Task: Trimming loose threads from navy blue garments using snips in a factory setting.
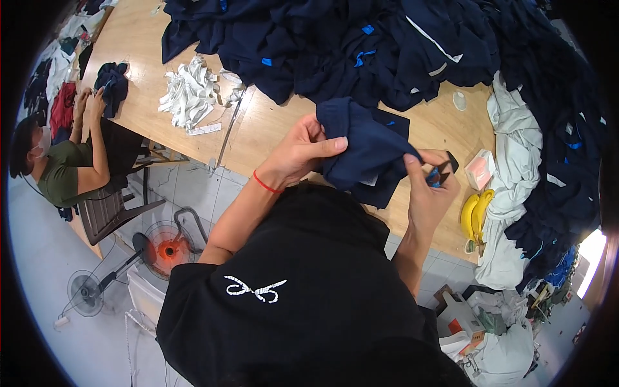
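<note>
Navy cloth, soft and bunched: a garment piece held above the near edge of the tabletop, in front of the wearer's chest. Left grip closed on its upper left side, thumb laid flat across the near face and pointing right, the other fingers mostly behind the fabric. Left wrist fairly straight; forearm slants from the near left up to the far right, a red cord bracelet round the wrist. Right grip pinches the drawn-out right corner between thumb and finger; the cloth between the two looks pulled slightly taut. A small dark tool with some blue on it sits within the right fingers; its exact kind is hard to tell. Right forearm rises more steeply, elbow low and near, hand bent inward toward the cloth.

Farther out: a pile of navy garments fills the far side. White fabric strips lie heaped to the far left. To the right, a pink-and-white box stands just beyond yellow bananas, both beside bunched white cloth. Well left, a seated co-worker in green, both arms raised toward dark fabric.
</note>
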Action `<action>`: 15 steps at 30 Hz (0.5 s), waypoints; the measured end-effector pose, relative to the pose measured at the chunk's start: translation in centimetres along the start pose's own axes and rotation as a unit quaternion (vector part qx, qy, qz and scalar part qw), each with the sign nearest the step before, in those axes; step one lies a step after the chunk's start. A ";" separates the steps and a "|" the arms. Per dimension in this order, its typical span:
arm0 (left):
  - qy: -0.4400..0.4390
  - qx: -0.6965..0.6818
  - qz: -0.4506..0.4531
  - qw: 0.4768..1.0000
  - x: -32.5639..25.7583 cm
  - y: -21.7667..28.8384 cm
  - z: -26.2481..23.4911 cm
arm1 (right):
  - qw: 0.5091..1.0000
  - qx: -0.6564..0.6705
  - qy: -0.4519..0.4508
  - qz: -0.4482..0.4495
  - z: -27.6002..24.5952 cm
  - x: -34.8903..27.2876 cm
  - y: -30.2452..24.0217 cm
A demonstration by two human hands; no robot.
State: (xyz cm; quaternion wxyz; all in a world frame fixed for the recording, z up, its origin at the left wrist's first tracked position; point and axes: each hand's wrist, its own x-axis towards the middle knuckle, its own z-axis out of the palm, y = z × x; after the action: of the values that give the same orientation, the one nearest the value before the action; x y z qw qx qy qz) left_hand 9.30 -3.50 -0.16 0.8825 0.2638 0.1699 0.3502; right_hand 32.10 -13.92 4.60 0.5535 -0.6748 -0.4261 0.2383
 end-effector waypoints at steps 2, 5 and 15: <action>0.016 0.074 0.013 0.997 0.2 0.0 0.0 | 0.997 -0.040 0.032 -0.053 0.4 -0.2 -2.1; 0.112 0.166 0.088 0.976 1.3 -1.5 0.3 | 0.984 -0.027 0.010 -0.177 2.7 -1.7 -4.6; 0.038 -0.025 0.112 0.993 1.2 -4.8 -1.2 | 0.936 0.049 -0.310 -0.159 7.6 -4.3 -5.3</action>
State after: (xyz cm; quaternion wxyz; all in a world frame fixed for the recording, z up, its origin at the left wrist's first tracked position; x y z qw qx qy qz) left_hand 12.09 -5.25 -4.07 0.8370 0.2452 0.1638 0.4609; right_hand 22.16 -13.27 6.95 0.4570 -0.4629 -0.6660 0.3651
